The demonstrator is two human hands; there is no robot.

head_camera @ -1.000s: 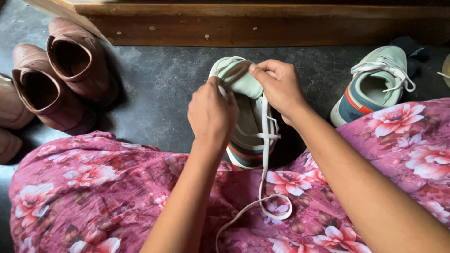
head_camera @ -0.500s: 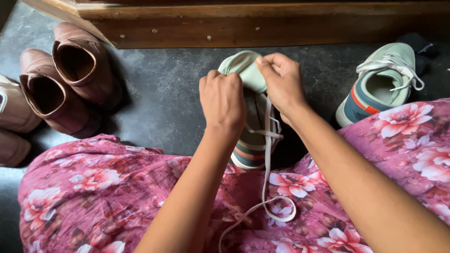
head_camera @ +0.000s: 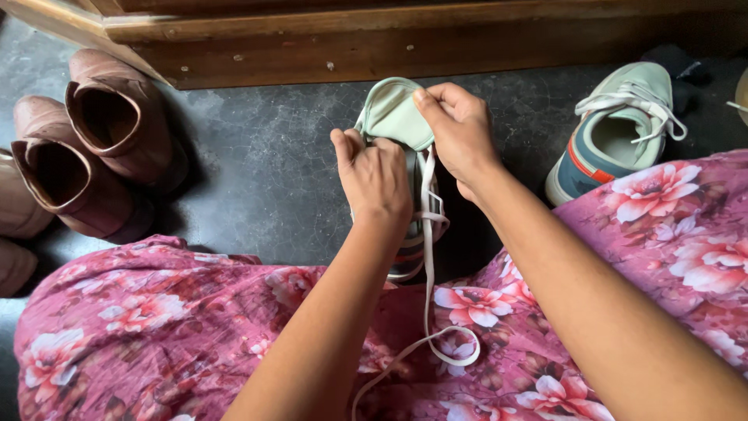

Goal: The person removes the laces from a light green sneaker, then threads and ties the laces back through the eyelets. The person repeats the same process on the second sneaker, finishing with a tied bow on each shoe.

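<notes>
Looking down from the head view: pale green sneaker (head_camera: pixel 397 125) held up off the dark stone floor (head_camera: pixel 265 164), just in front of the lap, toe end pointing away toward the wooden ledge (head_camera: pixel 389 47). Right hand (head_camera: pixel 460 132) clamped on the folded-out tongue, thumb on top, fingers curled behind. Left hand (head_camera: pixel 374 175) closed in a loose fist against the near side of the shoe, pinching at the eyelet area; exactly what sits between those fingertips hidden by the knuckles. White flat lace (head_camera: pixel 427 257) hanging slack out of the shoe, running down over the pink floral skirt (head_camera: pixel 156 312) and curling into a loop there.

Judging by looks: light shoe, soft fabric upper that buckles under a pinch, firmer rubbery sole, so best held by the tongue or the sidewall near the eyelets. Lace limp and a little slippery, easiest taken close to its tip.

Matching sneaker (head_camera: pixel 623 132) resting on the floor to the right, laced, well apart from both hands. Pair of brown leather boots (head_camera: pixel 86 156) standing at the left, openings up, near the ledge.
</notes>
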